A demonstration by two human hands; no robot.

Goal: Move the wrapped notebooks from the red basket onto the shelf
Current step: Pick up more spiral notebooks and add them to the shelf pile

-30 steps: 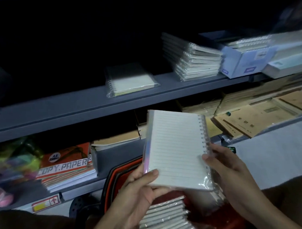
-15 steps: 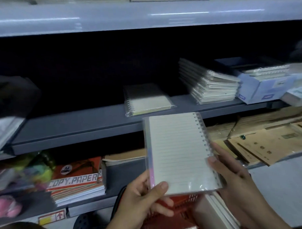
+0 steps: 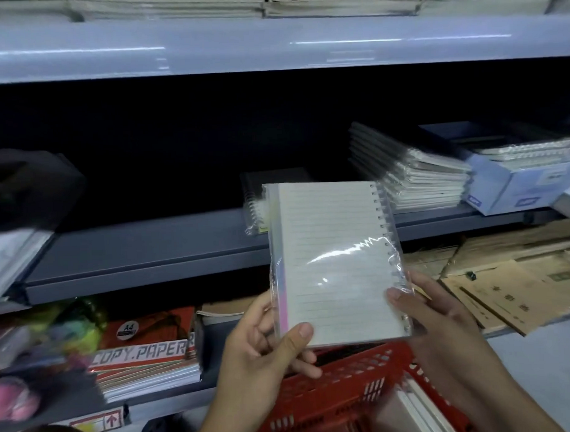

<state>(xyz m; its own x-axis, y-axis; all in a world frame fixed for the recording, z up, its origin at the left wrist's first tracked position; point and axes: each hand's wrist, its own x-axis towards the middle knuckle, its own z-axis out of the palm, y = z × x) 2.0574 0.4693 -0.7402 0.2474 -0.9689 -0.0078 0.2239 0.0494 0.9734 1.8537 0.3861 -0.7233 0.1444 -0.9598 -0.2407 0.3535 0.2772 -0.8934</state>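
Two hands hold one wrapped notebook (image 3: 335, 262) up above the red basket (image 3: 341, 385), the left hand (image 3: 265, 349) and right hand (image 3: 432, 311) pinching its bottom corners, and it looks light and stiff, but its shiny wrap may slip.

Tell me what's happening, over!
Left hand and right hand both grip wrapped notebook. Above red basket, short of shelf. Nothing blocking.
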